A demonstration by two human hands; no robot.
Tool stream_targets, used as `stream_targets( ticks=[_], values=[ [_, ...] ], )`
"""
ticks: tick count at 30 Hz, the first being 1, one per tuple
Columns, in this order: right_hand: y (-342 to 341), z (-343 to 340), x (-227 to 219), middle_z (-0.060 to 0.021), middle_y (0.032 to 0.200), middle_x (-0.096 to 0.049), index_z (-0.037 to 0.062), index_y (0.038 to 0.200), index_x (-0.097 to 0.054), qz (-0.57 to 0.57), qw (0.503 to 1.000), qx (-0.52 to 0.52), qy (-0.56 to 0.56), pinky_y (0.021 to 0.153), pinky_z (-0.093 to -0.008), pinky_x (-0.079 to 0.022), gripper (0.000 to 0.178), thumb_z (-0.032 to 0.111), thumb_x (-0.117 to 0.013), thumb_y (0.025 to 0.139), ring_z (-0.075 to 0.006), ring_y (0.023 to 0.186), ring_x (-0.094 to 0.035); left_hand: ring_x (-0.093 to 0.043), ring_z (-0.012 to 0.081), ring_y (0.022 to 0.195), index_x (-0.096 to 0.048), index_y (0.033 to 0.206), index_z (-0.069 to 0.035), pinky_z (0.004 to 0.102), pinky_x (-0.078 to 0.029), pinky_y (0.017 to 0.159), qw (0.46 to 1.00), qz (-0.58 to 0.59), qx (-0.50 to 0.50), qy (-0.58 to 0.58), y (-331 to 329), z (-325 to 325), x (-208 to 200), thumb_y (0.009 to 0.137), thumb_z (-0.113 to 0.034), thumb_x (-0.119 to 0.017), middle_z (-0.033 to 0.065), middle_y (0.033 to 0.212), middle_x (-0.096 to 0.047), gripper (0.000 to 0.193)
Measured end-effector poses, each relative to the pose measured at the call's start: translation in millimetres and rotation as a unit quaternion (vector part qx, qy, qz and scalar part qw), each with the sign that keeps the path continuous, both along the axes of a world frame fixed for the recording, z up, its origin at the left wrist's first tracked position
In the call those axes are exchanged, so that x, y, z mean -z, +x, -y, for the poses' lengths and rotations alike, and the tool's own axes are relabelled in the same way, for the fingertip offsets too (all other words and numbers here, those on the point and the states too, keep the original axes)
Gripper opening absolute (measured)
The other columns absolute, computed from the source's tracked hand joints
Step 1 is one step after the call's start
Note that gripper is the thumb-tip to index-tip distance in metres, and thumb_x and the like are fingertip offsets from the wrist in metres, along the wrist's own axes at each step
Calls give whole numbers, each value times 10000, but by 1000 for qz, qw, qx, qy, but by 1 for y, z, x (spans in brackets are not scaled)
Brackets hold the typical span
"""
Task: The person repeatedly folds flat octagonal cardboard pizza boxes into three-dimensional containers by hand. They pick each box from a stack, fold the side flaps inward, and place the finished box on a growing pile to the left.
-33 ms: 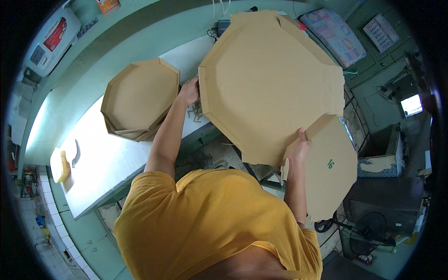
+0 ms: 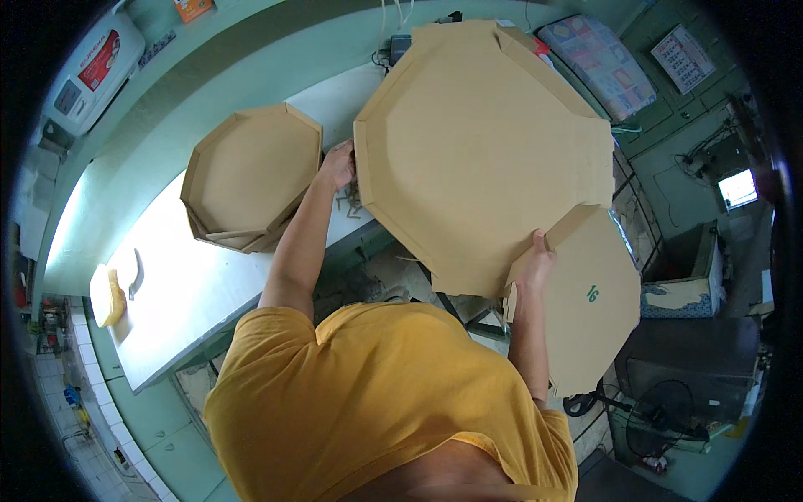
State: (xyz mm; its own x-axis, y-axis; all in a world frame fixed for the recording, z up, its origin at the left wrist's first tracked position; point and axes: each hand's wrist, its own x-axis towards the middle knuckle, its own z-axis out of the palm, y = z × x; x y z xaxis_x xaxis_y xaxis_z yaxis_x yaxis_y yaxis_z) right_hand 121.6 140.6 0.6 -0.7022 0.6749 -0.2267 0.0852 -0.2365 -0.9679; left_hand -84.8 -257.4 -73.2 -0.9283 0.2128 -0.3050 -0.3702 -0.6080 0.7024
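A large octagonal cardboard pizza box (image 2: 485, 159) is spread open in front of me, its folded-up side walls showing around the near-left edge. My left hand (image 2: 340, 165) grips the box's left wall, with the fingers partly hidden behind it. At the lower right, my right hand (image 2: 537, 261) closes on a side flap, thumb on the inner face. Beside that hand hangs the box's other octagonal panel (image 2: 598, 309), marked in green. A smaller octagonal pizza box (image 2: 255, 171) lies on the white table (image 2: 201, 280), left of my left hand.
Thin brown loose pieces (image 2: 350, 203) lie on the table near my left hand. A yellow-and-white object (image 2: 109, 297) sits at the table's left end. Beyond the large box rests a patterned cushion-like bundle (image 2: 598, 67). A black fan (image 2: 661, 417) stands at the lower right.
The large pizza box has shifted very slightly to the left. Both hands keep their hold on it, nearly in the same places.
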Motion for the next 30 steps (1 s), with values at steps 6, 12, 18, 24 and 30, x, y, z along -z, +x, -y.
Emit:
stream_targets(
  ticks=[6, 12, 18, 24, 30],
  values=[
    [-7, 10, 13, -46, 875, -580, -7, 999, -591, -77, 996, 26, 33, 664, -357, -466, 196, 165, -622, 912, -170, 741, -560, -622, 178, 916, -600, 1115, -8, 324, -526, 803, 978, -50, 21, -202, -12, 32, 44, 961, -164, -508, 97, 1037, -650, 238],
    [19, -37, 3, -53, 881, -576, -13, 1000, -577, -37, 998, 54, 15, 704, -347, -464, 183, 148, -600, 917, -179, 803, -569, -654, 254, 695, -665, 1053, 9, 346, -540, 715, 519, -263, 12, -813, -3, 37, 87, 855, -261, -648, 150, 894, -699, 335],
    [113, -142, 44, -58, 860, -563, -2, 960, -564, -35, 971, 237, -25, 678, -377, -473, 112, 103, -565, 920, -202, 772, -574, -645, 253, 795, -685, 879, 5, 351, -487, 738, 736, -183, 68, -648, 4, -62, 8, 899, -244, -592, 198, 1120, -626, 268],
    [211, -222, 104, -110, 924, -612, -60, 1080, -549, -48, 922, 351, -157, 736, -398, -521, 257, 130, -584, 910, -252, 808, -614, -620, 231, 941, -586, 1204, -69, 337, -484, 825, 751, -488, 194, -401, 82, -244, -42, 909, -55, -553, 116, 1154, -610, 297],
    [267, -219, 61, -193, 1181, -584, -18, 1203, -541, 329, 830, 233, 386, 926, -477, -455, 412, 156, -611, 836, -390, 1036, -582, -397, 285, 1336, -539, 1307, -98, 470, -287, 1110, 468, -747, 323, -346, 161, -363, -50, 869, -115, -584, 74, 1354, -531, 441]
  ],
)
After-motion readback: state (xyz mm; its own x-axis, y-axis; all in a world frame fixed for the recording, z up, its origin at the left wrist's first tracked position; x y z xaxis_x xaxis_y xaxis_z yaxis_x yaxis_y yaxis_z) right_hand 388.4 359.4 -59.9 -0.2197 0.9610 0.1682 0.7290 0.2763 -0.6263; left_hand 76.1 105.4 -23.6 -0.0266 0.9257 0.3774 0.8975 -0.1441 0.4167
